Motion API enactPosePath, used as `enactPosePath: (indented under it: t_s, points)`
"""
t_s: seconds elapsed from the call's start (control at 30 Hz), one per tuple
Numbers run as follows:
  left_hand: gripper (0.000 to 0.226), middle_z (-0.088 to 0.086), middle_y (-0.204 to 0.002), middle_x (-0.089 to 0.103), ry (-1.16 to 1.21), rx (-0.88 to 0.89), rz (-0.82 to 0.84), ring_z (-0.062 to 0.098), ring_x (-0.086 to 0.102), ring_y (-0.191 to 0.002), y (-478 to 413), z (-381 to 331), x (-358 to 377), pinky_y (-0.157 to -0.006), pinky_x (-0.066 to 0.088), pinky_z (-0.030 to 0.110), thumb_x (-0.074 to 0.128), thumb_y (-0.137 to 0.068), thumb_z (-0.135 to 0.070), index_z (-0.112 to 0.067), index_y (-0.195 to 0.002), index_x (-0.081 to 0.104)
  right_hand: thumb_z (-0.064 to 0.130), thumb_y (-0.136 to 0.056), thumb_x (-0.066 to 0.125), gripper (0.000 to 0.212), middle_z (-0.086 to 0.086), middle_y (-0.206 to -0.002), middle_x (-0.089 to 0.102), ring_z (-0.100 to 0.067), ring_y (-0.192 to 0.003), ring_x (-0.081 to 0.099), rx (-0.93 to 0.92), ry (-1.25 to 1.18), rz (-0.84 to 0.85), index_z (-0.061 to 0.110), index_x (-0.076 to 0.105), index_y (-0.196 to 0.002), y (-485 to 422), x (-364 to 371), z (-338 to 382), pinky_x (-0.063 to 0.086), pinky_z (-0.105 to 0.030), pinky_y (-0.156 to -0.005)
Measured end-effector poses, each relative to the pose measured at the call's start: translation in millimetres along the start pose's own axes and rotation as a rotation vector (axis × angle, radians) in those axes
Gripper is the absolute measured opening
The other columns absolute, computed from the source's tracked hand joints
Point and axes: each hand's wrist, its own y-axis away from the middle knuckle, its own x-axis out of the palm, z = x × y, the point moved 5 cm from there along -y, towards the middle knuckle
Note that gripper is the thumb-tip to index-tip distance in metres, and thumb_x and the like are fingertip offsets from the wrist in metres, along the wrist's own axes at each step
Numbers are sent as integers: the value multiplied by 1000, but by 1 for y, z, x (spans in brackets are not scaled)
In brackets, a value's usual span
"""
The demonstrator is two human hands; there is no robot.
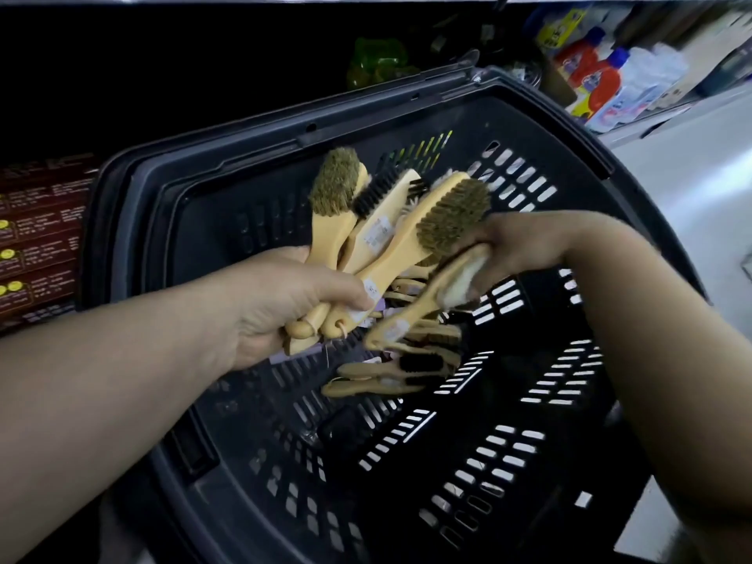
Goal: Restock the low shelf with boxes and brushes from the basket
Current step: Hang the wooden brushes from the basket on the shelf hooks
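My left hand point(285, 307) grips a bunch of wooden-handled brushes point(390, 225) by their handles, heads fanned upward over the dark slotted basket point(529, 128). Some heads have brown bristles, one has black. My right hand point(517, 246) holds another wooden brush point(423, 307) by its white-bristled head, handle pointing down-left, just beside the bunch. Several more brushes point(390, 372) lie on the basket floor below. Dark red boxes point(36, 242) are stacked on the low shelf at the left.
The shelf behind the basket is dark, with a green packet point(378, 63) at the back. Red and blue detergent bottles point(602, 79) stand at the upper right. Pale floor point(691, 168) shows to the right of the basket.
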Motion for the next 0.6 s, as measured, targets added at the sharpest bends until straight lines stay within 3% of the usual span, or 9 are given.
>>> enactPosePath:
  t_s: [0.07,0.17,0.27,0.37,0.5,0.6]
  points:
    - [23,15,-67,59,101,-18,-3,17,53,-47,4,-1,2,-36,39,16,67,-75,-3,-3,-97,64,31,-61,85,41,11,-91,71,-1,-81,65,-116,-200,-23,33,68,-98,18,-10,7,50,-12,-70]
    - [23,17,-79,61,136,-28,-17,23,53,-67,5,-1,3,-51,44,23,66,-77,-4,-7,-99,64,41,-56,86,52,5,-87,69,-6,-76,64,-240,-435,-12,21,68,-100,41,-10,26,51,-15,-64]
    - [13,16,-84,68,157,-33,34,19,58,-55,6,-2,7,-41,44,18,64,-80,-6,-7,-93,64,48,-50,87,68,-1,-76,64,-6,-62,58,-309,-618,-46,6,62,-97,37,-11,26,47,-14,-53]
    - [16,17,-79,73,201,-41,150,18,67,-64,9,-2,13,-41,52,18,66,-71,-12,-1,-82,69,45,-49,88,69,0,-75,63,-5,-61,57,-311,-632,-64,3,61,-96,35,-11,24,46,-14,-51]
    - [8,6,-78,73,185,-61,145,18,57,-73,7,0,10,-55,49,22,69,-62,-19,-20,-60,77,37,-50,88,62,-1,-77,64,-6,-62,58,-310,-605,-62,5,63,-97,33,-12,22,46,-14,-52]
    - [16,12,-81,73,167,-18,177,22,56,-75,11,-3,12,-58,47,25,76,-52,-25,-24,-67,78,32,-48,89,58,2,-69,63,-5,-58,56,-306,-635,-71,3,61,-90,27,-10,21,45,-14,-49]
